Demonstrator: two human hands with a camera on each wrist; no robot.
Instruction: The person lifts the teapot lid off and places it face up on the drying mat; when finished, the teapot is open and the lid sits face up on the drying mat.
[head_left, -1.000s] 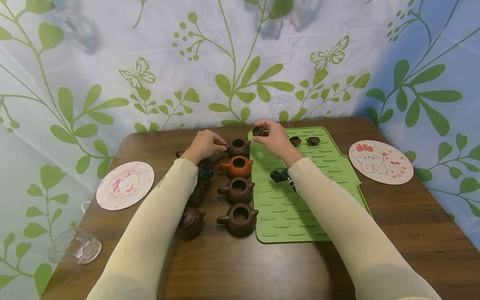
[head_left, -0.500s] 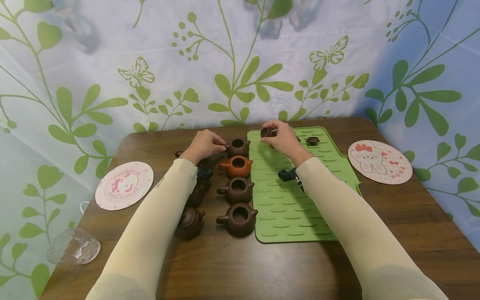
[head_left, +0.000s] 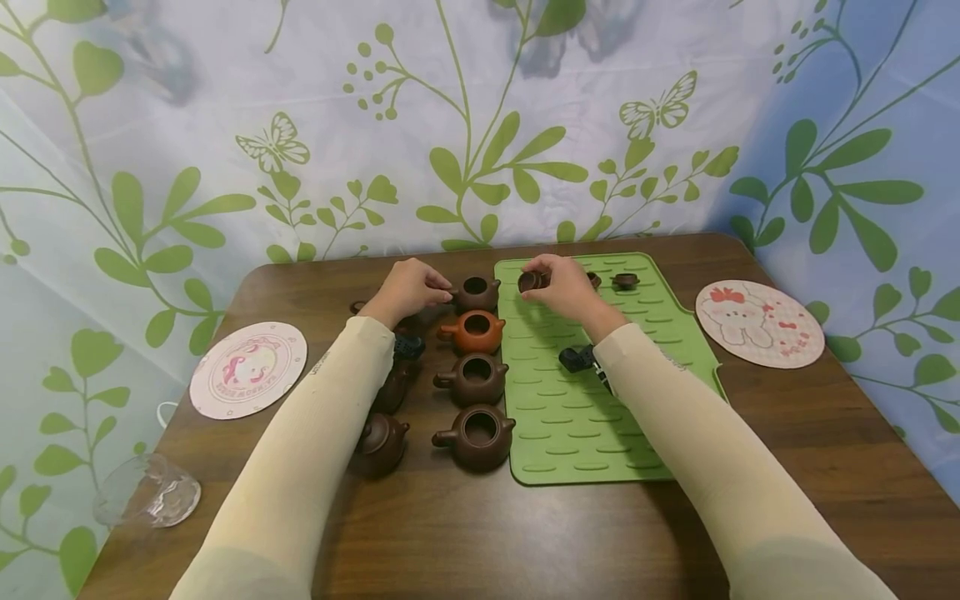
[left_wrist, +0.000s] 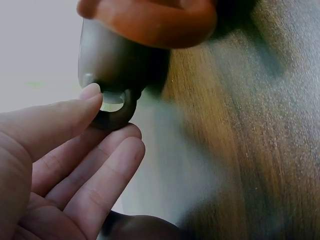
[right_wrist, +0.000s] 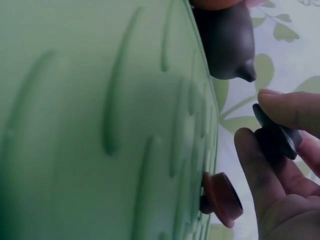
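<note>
My left hand (head_left: pixel 414 292) pinches the handle (left_wrist: pixel 125 112) of the farthest lidless dark brown teapot (head_left: pixel 477 293), between thumb and fingers. That teapot stands at the far end of a row of lidless pots beside the mat. Over the far left part of the green mat (head_left: pixel 570 417), my right hand (head_left: pixel 564 287) holds a small dark teapot lid (right_wrist: pixel 276 139) between thumb and fingers. To the right of that hand, a reddish-brown lid (right_wrist: pixel 224 199) lies knob down on the mat, partly hidden in the head view. Another dark lid (head_left: pixel 625 282) rests farther right.
An orange teapot (head_left: pixel 477 332) and two brown teapots continue the row towards me. More pots, including a lidded teapot (head_left: pixel 378 446), stand left, partly behind my left arm. Round pink mats (head_left: pixel 251 371) lie at both sides. A clear glass (head_left: pixel 176 500) is at the left edge.
My right hand, holding the dark lid, has moved to the right and then a little down towards the mat. The left hand stays on the teapot handle.
</note>
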